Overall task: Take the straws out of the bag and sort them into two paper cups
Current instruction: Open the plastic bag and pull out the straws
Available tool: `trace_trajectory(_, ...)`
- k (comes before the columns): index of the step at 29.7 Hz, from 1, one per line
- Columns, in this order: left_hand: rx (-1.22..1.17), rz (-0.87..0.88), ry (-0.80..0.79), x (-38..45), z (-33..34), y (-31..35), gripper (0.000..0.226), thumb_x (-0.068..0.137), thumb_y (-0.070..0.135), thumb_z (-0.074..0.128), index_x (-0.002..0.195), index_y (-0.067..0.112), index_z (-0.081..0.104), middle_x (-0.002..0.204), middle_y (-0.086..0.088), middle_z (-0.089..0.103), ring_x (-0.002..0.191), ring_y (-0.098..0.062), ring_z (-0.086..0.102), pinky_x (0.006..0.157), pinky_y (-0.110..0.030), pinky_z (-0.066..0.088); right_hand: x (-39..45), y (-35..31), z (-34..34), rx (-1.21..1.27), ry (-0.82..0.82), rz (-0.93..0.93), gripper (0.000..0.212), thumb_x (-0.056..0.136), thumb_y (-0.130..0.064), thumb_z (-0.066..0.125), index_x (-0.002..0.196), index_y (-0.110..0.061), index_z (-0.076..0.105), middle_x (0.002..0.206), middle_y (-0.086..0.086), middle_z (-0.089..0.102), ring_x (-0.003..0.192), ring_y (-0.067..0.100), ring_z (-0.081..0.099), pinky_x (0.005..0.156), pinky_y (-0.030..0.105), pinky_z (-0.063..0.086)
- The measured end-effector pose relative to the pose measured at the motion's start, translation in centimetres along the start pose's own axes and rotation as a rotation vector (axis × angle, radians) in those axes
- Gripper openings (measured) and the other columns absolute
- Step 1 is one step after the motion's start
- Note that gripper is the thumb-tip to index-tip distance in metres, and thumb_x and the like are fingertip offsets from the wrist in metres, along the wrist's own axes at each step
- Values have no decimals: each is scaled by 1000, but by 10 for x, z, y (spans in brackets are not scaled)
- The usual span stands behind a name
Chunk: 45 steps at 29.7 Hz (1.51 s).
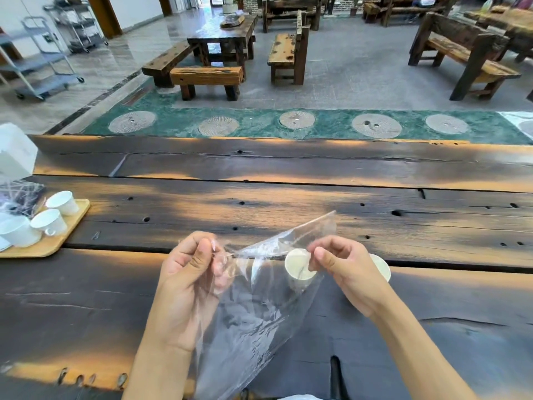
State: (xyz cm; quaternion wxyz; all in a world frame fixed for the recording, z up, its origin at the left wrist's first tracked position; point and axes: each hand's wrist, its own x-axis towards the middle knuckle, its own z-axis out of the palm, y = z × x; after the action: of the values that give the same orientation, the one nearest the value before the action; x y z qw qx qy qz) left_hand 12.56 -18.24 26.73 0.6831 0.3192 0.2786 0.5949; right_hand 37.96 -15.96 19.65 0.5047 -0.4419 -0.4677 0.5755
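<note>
fig.: wooden table (288, 197) w/ clear plastic bag (253, 307) held up over it. my left hand (187, 272) pinches one side of the bag mouth, right hand (343, 269) pinches the other, spreading it apart. two paper cups: near cup (297, 267) seen thru the film, far cup (382, 265) mostly hidden behind the right hand. no straws visible in bag or cups; i can't tell if any are inside. i judge sorting not yet begun, bag-opening stage.
</note>
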Motion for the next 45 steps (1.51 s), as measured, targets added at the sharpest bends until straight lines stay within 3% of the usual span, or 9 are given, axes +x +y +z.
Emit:
trace_trajectory(4,-19,31,169,2,-7,3,16,78,23,70,79,9,62,65,-4,52,55,-11,51,51,-17,49,-9,4,1,-5,97,0,50,67,-64,78,69,-15,65,54,1,51,49,15,40,47,19,34)
trace_trajectory(10,155,68,344,1,-10,-6,11,83,19,61,85,10,65,69,-3,61,60,-13,56,54,-20,52,-19,-8,-4,-40,234,-95,35,85,-44,64,69,-13,64,54,-3,41,48,8,31,45,19,25)
trace_trajectory(14,646,253,317,-2,-12,-3,28,90,1,64,114,15,64,96,0,73,92,-13,68,80,-23,56,-24,-17,-13,-75,239,-97,43,82,-55,69,70,-14,64,61,-4,49,57,9,36,47,20,28)
trace_trajectory(20,1353,568,118,-1,-4,-1,36,89,15,56,119,35,61,124,24,57,125,-6,46,106,-40,39,-32,-23,-15,-37,220,-103,38,80,-50,70,69,-14,64,73,12,39,74,28,31,61,36,20)
trace_trajectory(24,1278,686,144,-2,9,-3,54,79,-4,46,126,17,61,130,6,56,128,-18,44,107,-49,37,-33,-26,-13,-69,251,-98,44,79,-56,72,70,-14,63,74,11,40,75,26,33,55,32,30)
trace_trajectory(27,1505,817,88,-2,20,-5,42,81,10,56,122,12,67,135,-12,54,131,-34,42,110,-57,27,-36,-30,-11,-97,274,-113,42,83,-53,69,66,-15,62,69,11,38,61,21,29,53,31,23)
trace_trajectory(31,1783,776,-52,9,19,-13,31,85,40,64,110,22,73,116,1,66,122,-25,54,113,-60,17,-39,-34,-6,-105,269,-123,37,85,-48,67,69,-14,65,71,12,44,70,24,33,63,36,23)
trace_trajectory(36,1695,776,-36,17,18,-17,15,91,29,61,82,25,72,81,13,64,87,-15,60,107,-53,27,-46,-38,-5,-157,254,-141,35,91,-39,65,69,-12,63,60,2,43,58,16,34,54,28,25)
trace_trajectory(45,1607,666,-68,13,21,-13,12,85,32,67,92,23,70,88,15,67,87,-12,61,92,-41,36,-54,-43,6,-228,249,-144,29,91,-30,60,67,-13,62,53,-11,40,54,12,30,49,23,23)
